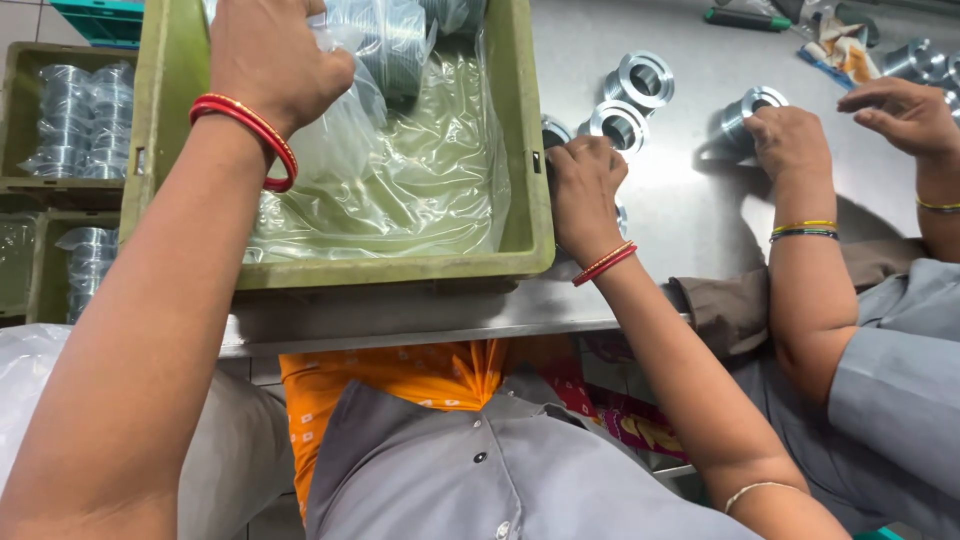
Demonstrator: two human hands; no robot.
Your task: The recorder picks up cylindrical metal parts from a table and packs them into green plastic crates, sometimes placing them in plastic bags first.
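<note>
Hands of a seated person are working at a steel table [690,200], seen from above. The left hand [270,60], with red bangles on the wrist, is reaching into a green plastic crate [400,268] and is curling shut around a fold of the clear plastic bag [400,170] that lines it; shiny metal rings [395,40] are lying wrapped in the plastic at the far end of the crate. The right hand [585,185] is resting on the table just beside the crate's right wall, fingers bent down over a small metal ring [553,130] at the crate's edge; whether it is actually gripping that ring is hard to tell. Two more metal rings [630,100] are sitting on the table just beyond its knuckles.

To the right, a second person in a grey shirt is handling another metal ring [745,110] with one hand [790,140], while their other hand [905,115] is hovering close by with fingers loosely spread. On the far left, darker crates [20,130] are holding more bagged rings.
</note>
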